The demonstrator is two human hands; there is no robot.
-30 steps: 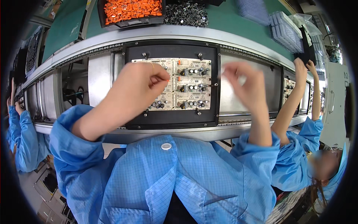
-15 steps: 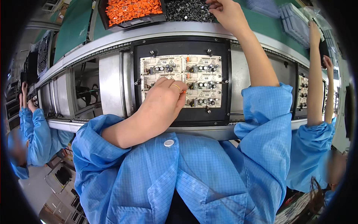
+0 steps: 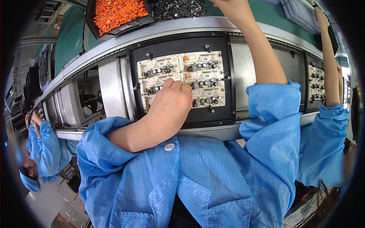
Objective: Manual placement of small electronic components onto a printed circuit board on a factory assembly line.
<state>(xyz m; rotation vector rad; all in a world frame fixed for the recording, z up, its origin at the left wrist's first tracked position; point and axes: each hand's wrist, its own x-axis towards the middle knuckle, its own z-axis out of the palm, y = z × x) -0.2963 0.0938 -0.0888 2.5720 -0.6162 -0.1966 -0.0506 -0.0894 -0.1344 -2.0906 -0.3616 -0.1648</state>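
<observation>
A panel of cream printed circuit boards (image 3: 205, 79), with capacitors and other parts standing on it, lies in a black frame (image 3: 182, 42) before me. My left hand (image 3: 171, 99) is closed over the middle and lower part of the panel, a ring on one finger. Its fingertips point down at the boards, and whatever is between them is hidden. Small orange components (image 3: 186, 58) stand in the panel's upper middle. My right hand (image 3: 234, 10) reaches past the far rail at the top edge, right of a heap of small black-and-metal parts (image 3: 178, 9); its fingertips are largely cut off.
A black bin (image 3: 121, 27) heaped with orange components stands beyond the metal rail (image 3: 159, 29) on a green surface. Clear plastic trays (image 3: 300, 15) lie at the far right. Another framed panel (image 3: 316, 83) sits to the right. Co-workers in blue work at both sides.
The view has shifted, with bins and panel lying further left and up. My right hand has moved right, away from the black parts. The orange piece at my left fingertips is now hidden.
</observation>
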